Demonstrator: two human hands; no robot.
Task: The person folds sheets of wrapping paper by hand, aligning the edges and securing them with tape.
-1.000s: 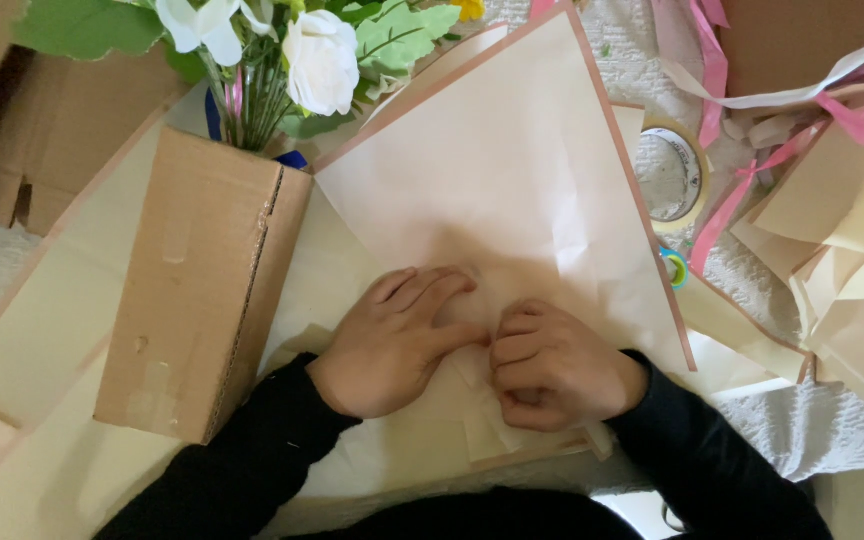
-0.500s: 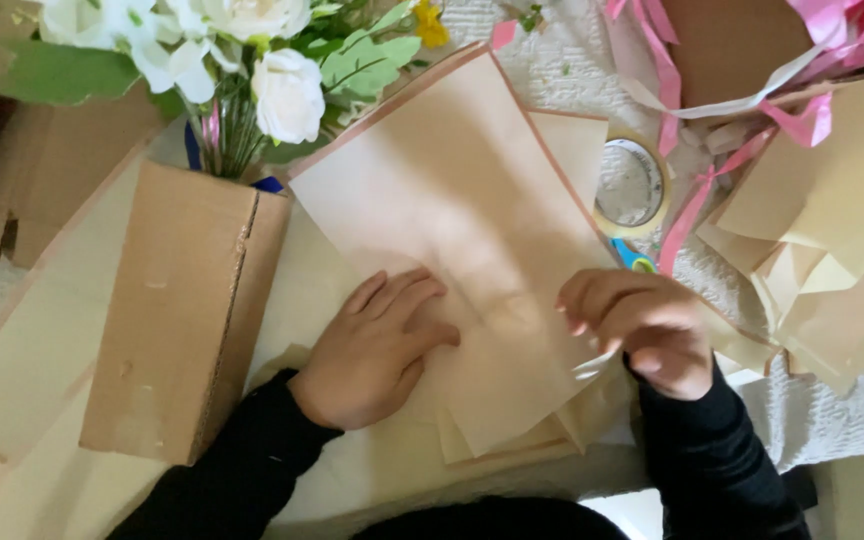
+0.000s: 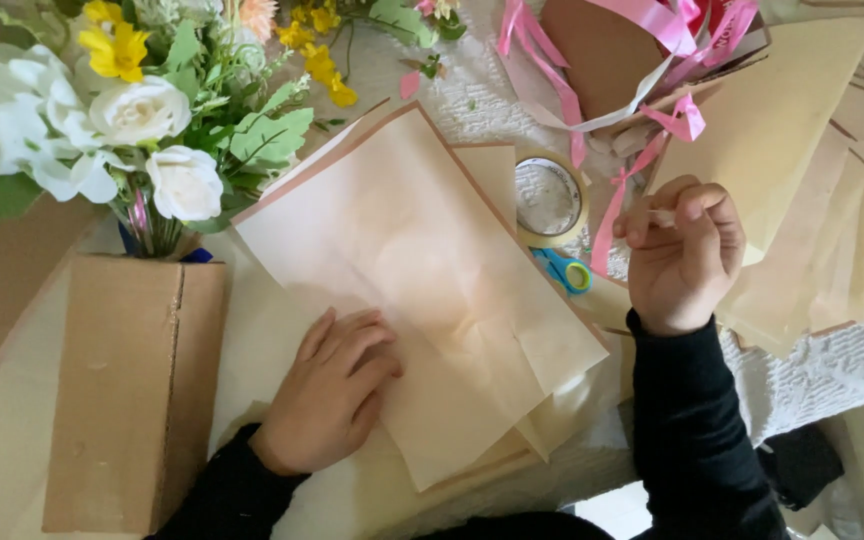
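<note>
Left hand point(image 3: 337, 390) lies flat, palm down, fingers point(image 3: 357, 338) spread and open, pressing the lower left edge of the paper sheet point(image 3: 422, 270). The sheet lies tilted on the tabletop point(image 3: 262, 340), its long axis running from about 11 o'clock to 5 o'clock, over further sheets of the same tan colour. From the left fingers the bulk of the sheet extends toward 1 o'clock.

Right hand point(image 3: 682, 250) is raised off the sheet, at 3 o'clock of it and apart from it. Its fingers point(image 3: 697, 215) are curled closed, pinching a small pale strip point(image 3: 662, 216) at the tips; what the strip is cannot be told.

Tape roll point(image 3: 549, 198) lies just beside the sheet's upper right edge, between sheet and right hand. Scissors point(image 3: 564, 272) with blue and green handles lie directly at 6 o'clock of the roll, partly under paper.

Cardboard box point(image 3: 132, 390) stands at 9 o'clock of the left hand, near but not touching. Flowers point(image 3: 142, 110), white and yellow, rise behind the box at 11 o'clock. Pink ribbons point(image 3: 672, 110) lie at 12 o'clock of the right hand. More paper sheets point(image 3: 802, 150) are stacked at 2 o'clock.
</note>
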